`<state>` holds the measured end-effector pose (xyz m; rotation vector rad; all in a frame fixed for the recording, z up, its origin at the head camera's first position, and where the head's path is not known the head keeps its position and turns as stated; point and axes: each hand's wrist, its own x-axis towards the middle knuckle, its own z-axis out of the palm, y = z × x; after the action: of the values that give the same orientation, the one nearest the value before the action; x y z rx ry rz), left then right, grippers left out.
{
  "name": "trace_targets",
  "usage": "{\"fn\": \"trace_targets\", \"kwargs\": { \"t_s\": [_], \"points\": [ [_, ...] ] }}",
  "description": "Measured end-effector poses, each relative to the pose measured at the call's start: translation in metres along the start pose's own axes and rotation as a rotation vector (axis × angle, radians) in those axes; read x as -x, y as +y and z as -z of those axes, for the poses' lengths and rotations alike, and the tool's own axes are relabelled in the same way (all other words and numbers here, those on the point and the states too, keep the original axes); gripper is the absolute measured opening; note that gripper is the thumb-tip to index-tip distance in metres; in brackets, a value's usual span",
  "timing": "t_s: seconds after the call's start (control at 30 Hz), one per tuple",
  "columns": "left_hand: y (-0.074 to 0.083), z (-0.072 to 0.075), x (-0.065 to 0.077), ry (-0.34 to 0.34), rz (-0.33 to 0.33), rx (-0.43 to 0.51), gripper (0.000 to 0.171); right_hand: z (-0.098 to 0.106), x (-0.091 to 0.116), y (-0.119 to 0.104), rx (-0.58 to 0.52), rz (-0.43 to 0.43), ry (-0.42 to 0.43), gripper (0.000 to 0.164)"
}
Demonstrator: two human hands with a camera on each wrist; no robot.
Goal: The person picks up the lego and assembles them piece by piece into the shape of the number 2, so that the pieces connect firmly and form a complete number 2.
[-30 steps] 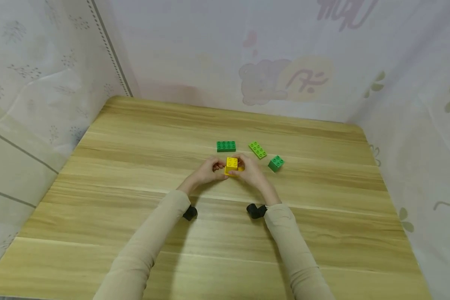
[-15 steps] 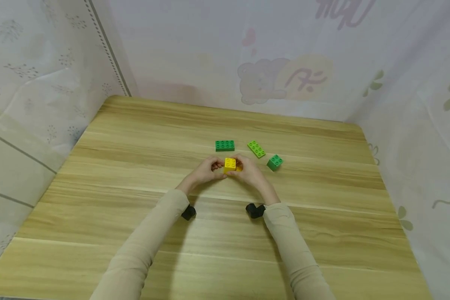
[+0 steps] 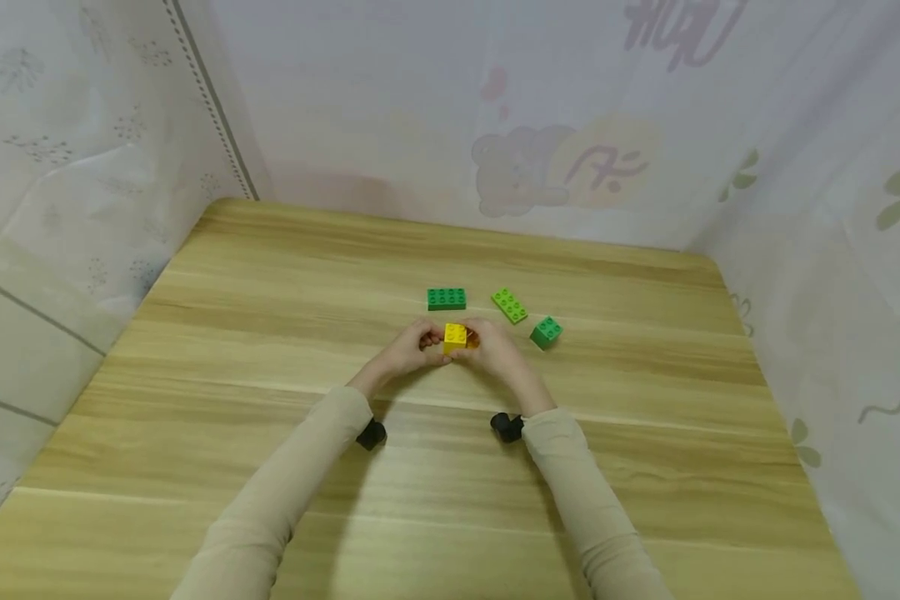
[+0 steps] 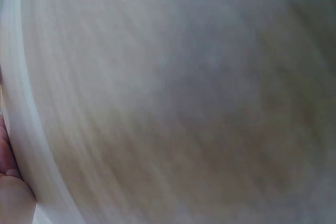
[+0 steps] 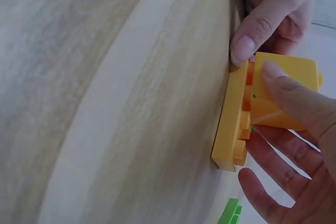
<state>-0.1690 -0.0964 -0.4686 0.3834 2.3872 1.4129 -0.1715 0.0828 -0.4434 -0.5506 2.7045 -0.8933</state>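
Closest in, my beige sleeves (image 3: pixel 281 492) slanted up from seven and five o'clock across the wood-grain table (image 3: pixel 420 517), a small black wrist camera (image 3: pixel 507 427) poking out at each cuff. Then the action, dead centre: my hands were close together, both busy! On the nine o'clock side, my left hand (image 3: pixel 407 351) pinched the end of a flat yellow plate (image 5: pixel 229 121), thumb against its near end. On the three o'clock side, my right hand (image 3: pixel 495 350) gripped a yellow cube block (image 3: pixel 456 333), thumb on one face, fingers round behind. That cube was upright over the plate's left end, bare studs showing to its right; whether it was fully seated, I couldn't tell. Out from the cube, a green cube block (image 3: pixel 546 332) sat at three o'clock, a lime plate (image 3: pixel 509 306) lay aslant at two, and a dark green brick (image 3: pixel 447 299) lay just past my fingers at twelve. Farthest off, also at twelve, hung a pale printed backdrop (image 3: pixel 345 108).
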Motion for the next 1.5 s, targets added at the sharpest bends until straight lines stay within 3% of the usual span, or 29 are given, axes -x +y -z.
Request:
{"fn": "trace_targets", "kwargs": {
  "t_s": [0.43, 0.63, 0.73, 0.83, 0.9, 1.07, 1.23, 1.5],
  "points": [
    [0.0, 0.005, 0.01, 0.022, -0.058, -0.039, 0.031, -0.002, -0.002, -0.01, 0.072, 0.04, -0.009, 0.049],
    [-0.001, 0.006, 0.013, 0.044, -0.13, -0.19, 0.028, -0.006, -0.003, -0.011, 0.085, 0.064, 0.016, 0.05],
    [0.0, 0.004, 0.01, 0.048, -0.131, -0.226, 0.029, -0.004, -0.004, -0.009, 0.081, 0.041, 0.006, 0.052],
    [0.001, 0.001, 0.007, 0.036, -0.105, -0.201, 0.03, 0.003, -0.006, -0.006, 0.008, 0.018, -0.052, 0.057],
    [0.001, -0.001, 0.006, 0.023, -0.08, -0.182, 0.03, 0.01, -0.008, -0.002, -0.102, 0.001, -0.083, 0.059],
    [0.0, -0.006, 0.005, 0.014, -0.049, -0.171, 0.03, 0.027, -0.019, 0.009, -0.337, -0.012, 0.003, 0.061],
    [0.003, -0.005, 0.002, 0.033, -0.063, -0.139, 0.03, 0.039, -0.034, 0.015, -0.351, -0.028, 0.078, 0.062],
    [0.004, -0.002, 0.001, 0.026, -0.069, -0.142, 0.031, 0.036, -0.049, 0.021, -0.309, -0.093, 0.043, 0.062]
  ]
}}
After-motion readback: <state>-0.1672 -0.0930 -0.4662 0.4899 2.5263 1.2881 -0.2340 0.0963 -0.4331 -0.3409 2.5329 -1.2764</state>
